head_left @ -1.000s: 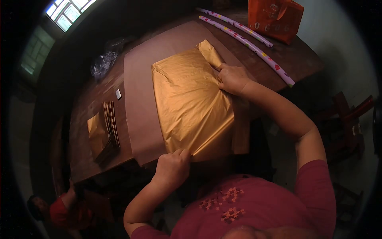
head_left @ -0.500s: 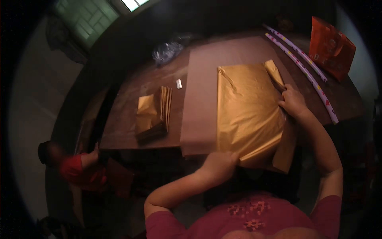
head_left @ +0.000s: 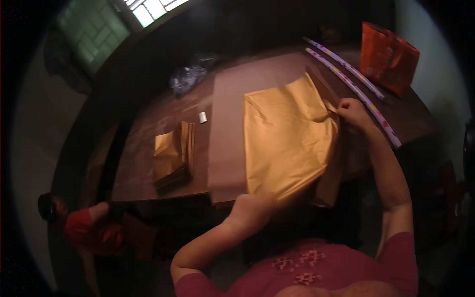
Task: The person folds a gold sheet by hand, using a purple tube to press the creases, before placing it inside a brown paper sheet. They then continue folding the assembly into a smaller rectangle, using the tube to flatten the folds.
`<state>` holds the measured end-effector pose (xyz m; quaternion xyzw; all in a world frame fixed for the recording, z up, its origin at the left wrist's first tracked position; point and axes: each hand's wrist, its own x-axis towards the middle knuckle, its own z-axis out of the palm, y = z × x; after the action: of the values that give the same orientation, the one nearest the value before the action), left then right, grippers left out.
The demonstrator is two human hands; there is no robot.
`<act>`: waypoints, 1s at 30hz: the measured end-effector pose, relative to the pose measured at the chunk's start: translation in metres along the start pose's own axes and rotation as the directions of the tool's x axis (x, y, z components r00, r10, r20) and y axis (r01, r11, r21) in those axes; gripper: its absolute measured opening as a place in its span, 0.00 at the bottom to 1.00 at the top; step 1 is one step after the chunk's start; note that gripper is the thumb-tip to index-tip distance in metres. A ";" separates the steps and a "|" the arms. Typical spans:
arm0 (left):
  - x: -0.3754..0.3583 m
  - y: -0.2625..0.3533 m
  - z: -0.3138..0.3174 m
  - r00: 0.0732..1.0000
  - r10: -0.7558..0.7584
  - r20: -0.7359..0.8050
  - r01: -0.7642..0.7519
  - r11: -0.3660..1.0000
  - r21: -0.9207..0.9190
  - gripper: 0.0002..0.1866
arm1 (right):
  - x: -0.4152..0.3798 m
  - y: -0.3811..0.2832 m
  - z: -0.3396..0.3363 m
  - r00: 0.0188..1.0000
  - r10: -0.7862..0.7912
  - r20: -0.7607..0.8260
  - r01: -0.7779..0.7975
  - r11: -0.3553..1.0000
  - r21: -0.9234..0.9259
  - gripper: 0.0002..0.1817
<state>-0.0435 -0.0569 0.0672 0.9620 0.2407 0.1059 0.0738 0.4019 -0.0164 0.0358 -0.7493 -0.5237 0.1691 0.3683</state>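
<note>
A large gold wrapping sheet (head_left: 287, 138), creased and shiny, lies over a flat brown board or paper sheet (head_left: 230, 123) on the table. My left hand (head_left: 252, 210) is closed on its near edge, close to the table's front; the fingertips are partly hidden. On the far right side, my right hand (head_left: 352, 113) pinches the sheet's bunched edge and pulls it taut. Below my right hand, a gold-brown strip (head_left: 329, 185) hangs past the table edge. Left of the board stands a stack of folded gold pieces (head_left: 170, 161).
Two long patterned rolls (head_left: 354, 86) lie at the right, beside an orange bag (head_left: 388, 59). A small white object (head_left: 203, 117) and a clear plastic bag (head_left: 187, 79) are on the wooden table (head_left: 143, 133). A person in a red shirt (head_left: 94, 230) is at lower left.
My right hand has moved outward, drawing the gold sheet's right edge into a bunch. The sheet's far right corner has opened out. My view has shifted slightly.
</note>
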 end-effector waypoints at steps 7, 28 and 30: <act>0.008 -0.014 -0.015 0.998 0.061 -0.018 -0.059 0.993 0.107 0.05 | -0.003 0.018 0.001 0.966 0.253 0.058 -0.259 0.942 0.214 0.11; 0.016 -0.011 -0.005 1.000 -0.020 -0.011 0.021 0.995 0.101 0.05 | 0.015 -0.009 0.019 0.983 0.185 -0.011 -0.185 0.971 -0.149 0.40; 0.013 -0.012 0.002 0.999 -0.023 -0.043 0.025 0.999 0.041 0.05 | 0.014 -0.012 0.021 0.981 0.194 -0.013 -0.194 0.973 -0.128 0.36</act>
<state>-0.0366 -0.0405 0.0653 0.9579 0.2558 0.1206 0.0497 0.3859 0.0061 0.0323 -0.8190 -0.4579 0.1702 0.3011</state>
